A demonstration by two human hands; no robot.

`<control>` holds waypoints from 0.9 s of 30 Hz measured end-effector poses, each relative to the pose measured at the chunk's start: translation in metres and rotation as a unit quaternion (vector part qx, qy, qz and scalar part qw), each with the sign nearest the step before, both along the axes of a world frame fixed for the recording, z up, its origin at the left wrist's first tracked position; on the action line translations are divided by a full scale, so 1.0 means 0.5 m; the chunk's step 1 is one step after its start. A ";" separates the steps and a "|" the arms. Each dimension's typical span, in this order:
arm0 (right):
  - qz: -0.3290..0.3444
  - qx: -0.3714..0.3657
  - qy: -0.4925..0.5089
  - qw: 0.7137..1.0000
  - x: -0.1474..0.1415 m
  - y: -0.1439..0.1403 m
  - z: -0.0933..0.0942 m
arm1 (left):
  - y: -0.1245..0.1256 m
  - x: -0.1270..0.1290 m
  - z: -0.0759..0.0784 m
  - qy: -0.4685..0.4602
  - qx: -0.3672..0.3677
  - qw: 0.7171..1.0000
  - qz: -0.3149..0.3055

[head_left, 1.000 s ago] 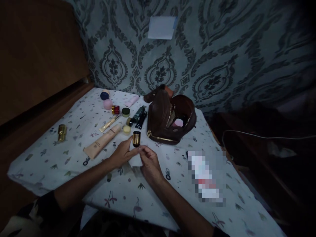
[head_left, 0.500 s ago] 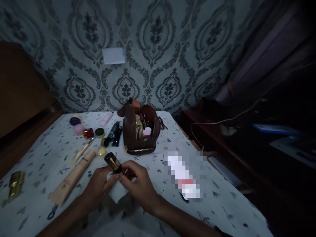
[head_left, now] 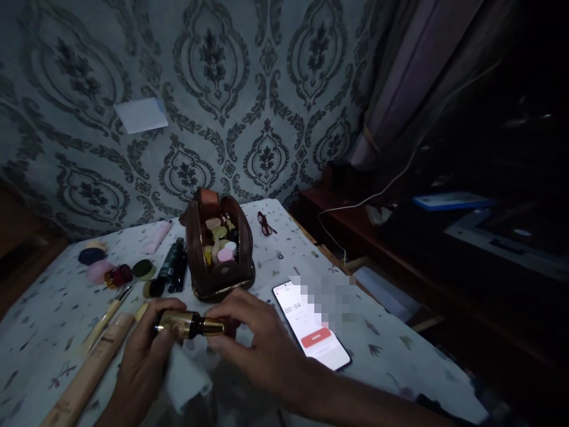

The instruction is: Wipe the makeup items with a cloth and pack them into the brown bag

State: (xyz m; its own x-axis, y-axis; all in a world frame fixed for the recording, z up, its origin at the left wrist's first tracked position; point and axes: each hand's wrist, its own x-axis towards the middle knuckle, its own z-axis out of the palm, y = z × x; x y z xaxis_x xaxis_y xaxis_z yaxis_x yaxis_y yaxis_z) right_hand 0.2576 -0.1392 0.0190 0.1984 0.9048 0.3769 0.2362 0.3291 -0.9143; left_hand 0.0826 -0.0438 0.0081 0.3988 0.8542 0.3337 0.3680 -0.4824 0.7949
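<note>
My left hand is closed around a small black-and-gold cosmetic bottle, which lies sideways with its narrow gold end pointing right. A pale cloth or tissue hangs below the bottle from the same hand. At the gold end, my right hand pinches with thumb and fingers; its fingertips are partly hidden. Just beyond the hands stands an open brown makeup bag with several cosmetics inside.
Left lie a beige tube, a brush, a dark green tube, a pink tube and several jars, including a green-lidded one. A lit phone lies right, glasses behind. A white cable runs along the right.
The view has turned to the right. The bottle has gone from standing tilted to lying sideways, and my right hand has shifted to its gold end. The pale cloth hangs lower.
</note>
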 end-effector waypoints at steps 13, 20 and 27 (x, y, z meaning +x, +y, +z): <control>-0.109 0.081 0.055 0.989 0.170 0.068 0.083 | 0.075 0.049 0.026 0.103 0.060 0.992 -0.046; -0.134 0.081 -0.186 0.970 0.253 0.294 0.119 | 0.119 0.049 -0.002 0.161 0.150 0.975 -0.042; -0.087 -0.091 -0.409 0.904 0.201 0.462 0.116 | 0.118 0.061 -0.010 0.154 0.223 0.961 -0.054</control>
